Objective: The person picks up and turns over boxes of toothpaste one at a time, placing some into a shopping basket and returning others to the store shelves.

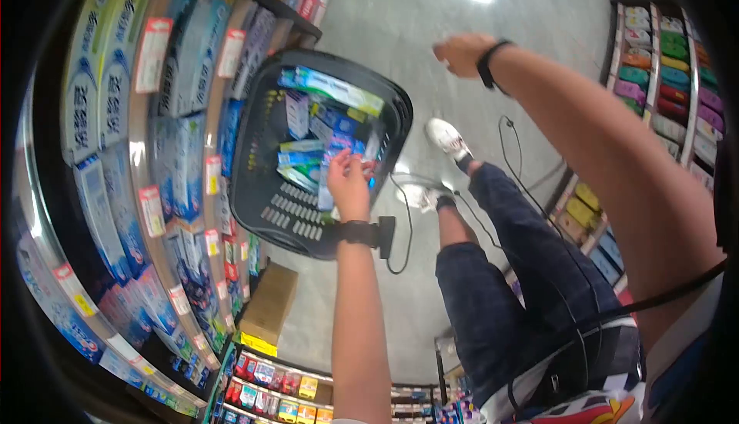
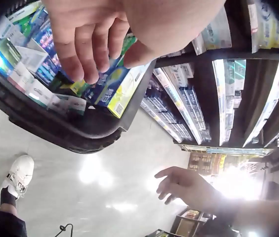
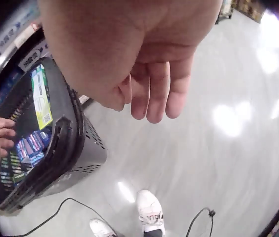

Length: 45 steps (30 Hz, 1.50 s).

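Your left hand [image 1: 350, 184] is down in the basket [image 1: 250, 170], fingers loosely curled and empty. The toothpaste boxes [image 1: 302, 156] sit just at its 11 o'clock, mostly lying 9-to-3. Your right hand [image 1: 464, 53] hangs slack and empty at 1 o'clock, well apart.

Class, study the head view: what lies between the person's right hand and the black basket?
Nothing but bare grey floor: the right hand hangs apart from the black basket, as the head view shows.
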Tool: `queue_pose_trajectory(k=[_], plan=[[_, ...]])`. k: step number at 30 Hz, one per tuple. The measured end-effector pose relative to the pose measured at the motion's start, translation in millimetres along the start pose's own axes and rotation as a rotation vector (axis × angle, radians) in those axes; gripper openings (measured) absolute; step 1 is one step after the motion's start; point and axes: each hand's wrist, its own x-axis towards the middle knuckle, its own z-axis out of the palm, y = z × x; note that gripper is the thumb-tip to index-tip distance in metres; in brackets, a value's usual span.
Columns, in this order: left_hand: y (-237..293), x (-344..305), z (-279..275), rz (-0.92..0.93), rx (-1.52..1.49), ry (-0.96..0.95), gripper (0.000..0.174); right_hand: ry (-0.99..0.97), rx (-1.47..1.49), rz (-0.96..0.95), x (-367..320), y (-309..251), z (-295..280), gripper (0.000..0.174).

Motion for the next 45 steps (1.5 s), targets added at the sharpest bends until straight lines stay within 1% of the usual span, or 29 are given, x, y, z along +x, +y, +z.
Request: queue_pose_trajectory(k=[1,2,3,4,5,6,7,8,9,11,14,15,17,18,19,20,21,24,25,26,28,29,32,33,36,40,41,44,45], plan=[[3,14,15,0.005,-0.006,0.020,0.037,0.036,0.024,-0.001,3,11,16,0.030],[4,24,27,0.003,-0.004,0.045,0.040,-0.024,0.039,0.036,2,18,26,0.030],[7,35,36,0.029,0.052,0.069,0.046,-0.029,0.113,0.065,-14,16,25,0.030],[9,47,47,0.053,0.102,0.093,0.052,-0.013,0.185,0.070,-18,24,44,0.030],[-9,73,52,0.109,0.138,0.141,0.064,0.003,0.250,0.076,-18,33,60,0.030],[7,75,64,0.062,0.141,0.177,0.069,-0.037,0.303,0.091,-21,34,66,0.030],[6,86,71,0.096,0.166,0.199,0.070,-0.082,0.347,0.111,-28,36,69,0.031],[2,97,78,0.130,0.180,0.222,0.071,-0.073,0.383,0.066,-28,42,84,0.032],[-6,107,83,0.120,0.214,0.228,0.067,-0.082,0.402,0.052,-31,40,89,0.032],[-19,124,91,0.099,0.281,0.242,0.059,-0.074,0.549,0.011,-37,37,91,0.029],[-17,119,91,0.032,-0.003,0.198,0.046,0.021,0.715,0.008,-37,28,95,0.028],[-5,105,90,-0.019,-0.099,0.211,0.042,0.030,0.755,0.011,-37,23,93,0.028],[-5,86,74,0.003,-0.028,0.231,0.045,0.050,0.841,0.018,-38,9,86,0.028],[-4,74,66,0.018,0.008,0.241,0.046,0.041,0.894,0.001,-40,-1,77,0.029],[12,47,61,0.099,0.069,0.267,0.050,0.034,0.949,-0.017,-44,-13,66,0.029],[2,35,52,0.186,0.204,0.327,0.053,0.024,1.005,-0.036,-49,-25,53,0.029],[11,10,45,0.223,0.278,0.346,0.054,-0.018,1.008,-0.072,-56,-36,37,0.036],[43,-78,23,0.297,0.417,0.348,0.059,0.039,1.171,-0.253,-90,-63,-6,0.046],[52,-106,15,0.366,0.477,0.356,0.061,0.008,1.217,-0.305,-107,-69,-25,0.052],[64,-136,9,0.512,0.552,0.411,0.057,-0.023,1.256,-0.362,-127,-76,-47,0.058],[102,-198,0,0.543,0.419,0.372,0.052,-0.096,1.321,-0.490,-164,-92,-90,0.072],[115,-227,-8,0.598,0.486,0.375,0.051,-0.087,1.214,-0.584,-181,-96,-104,0.077],[155,-308,-26,0.626,0.468,0.389,0.054,-0.188,1.013,-0.717,-241,-108,-150,0.068],[164,-332,-33,0.671,0.455,0.420,0.052,-0.226,1.076,-0.657,-267,-117,-166,0.062],[186,-394,-49,0.605,0.225,0.496,0.053,-0.120,1.181,-0.896,-317,-132,-184,0.062],[209,-461,-65,0.719,0.062,0.524,0.054,-0.061,1.193,-1.057,-376,-160,-218,0.062],[220,-479,-66,0.738,0.015,0.487,0.046,-0.061,1.186,-1.074,-386,-165,-227,0.064],[214,-499,-73,0.737,-0.421,0.209,0.040,-0.042,1.187,-1.074,-409,-181,-253,0.063],[212,-498,-83,0.832,-0.360,0.112,0.031,-0.067,1.184,-1.075,-410,-189,-267,0.062]])
